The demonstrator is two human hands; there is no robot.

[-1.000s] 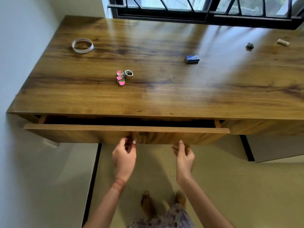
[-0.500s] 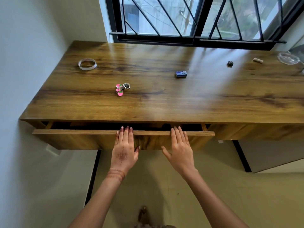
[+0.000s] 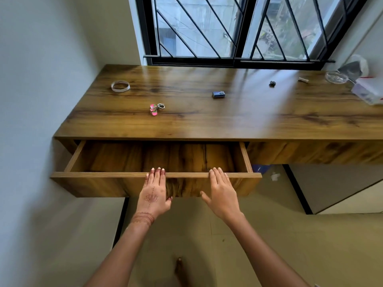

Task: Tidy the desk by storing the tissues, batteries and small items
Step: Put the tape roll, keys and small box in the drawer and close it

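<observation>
The long brown wooden tabletop [image 3: 207,121] is smooth and shiny, with dark wavy grain lines. Under it, one wide wooden drawer [image 3: 103,175] is pulled out. Its bare wooden floor shows, with nothing seen inside.

The left hand [image 3: 154,193] and the right hand [image 3: 221,193] lie flat on the drawer's front board. The fingertips [image 3: 157,171] hook over its thin top edge. Each hand's grip is loose and flat, with the fingers straight, not clenched around anything. The left hand has a dark red flower drawing on its back.

Five small things sit well apart on the tabletop. One round clear ring of tape [image 3: 120,86] lies near the far left. One pink and green key chain with silver rings [image 3: 156,108] lies near the middle. One small blue boxy block [image 3: 218,94] sits to its right. One tiny dark lump [image 3: 272,83] and one small pale stub [image 3: 303,80] lie farther right.

At the far right stand one round clear glass dish [image 3: 335,77] and one soft white tissue pack [image 3: 369,91].
</observation>
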